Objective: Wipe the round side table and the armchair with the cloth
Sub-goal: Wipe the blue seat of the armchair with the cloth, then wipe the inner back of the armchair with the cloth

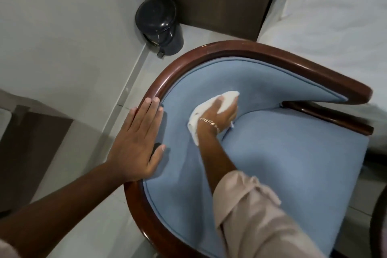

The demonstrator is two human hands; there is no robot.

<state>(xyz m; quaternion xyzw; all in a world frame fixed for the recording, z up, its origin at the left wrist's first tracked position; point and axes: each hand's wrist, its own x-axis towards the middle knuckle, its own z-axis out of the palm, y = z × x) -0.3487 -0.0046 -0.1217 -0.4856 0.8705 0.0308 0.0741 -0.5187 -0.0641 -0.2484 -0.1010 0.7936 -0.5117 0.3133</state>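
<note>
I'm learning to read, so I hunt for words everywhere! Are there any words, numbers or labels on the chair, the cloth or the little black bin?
None: no words, numbers or signs can be read here.
Chair: plain blue fabric, bare wood rim.
Cloth under the right hand: plain white.
Bin: only shiny glints, no label visible.
Bracelet: too small to tell.

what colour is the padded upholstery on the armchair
Plain light blue, with no pattern, on the armchair upholstery; the head view shows it, framed by glossy dark brown wood.
</note>
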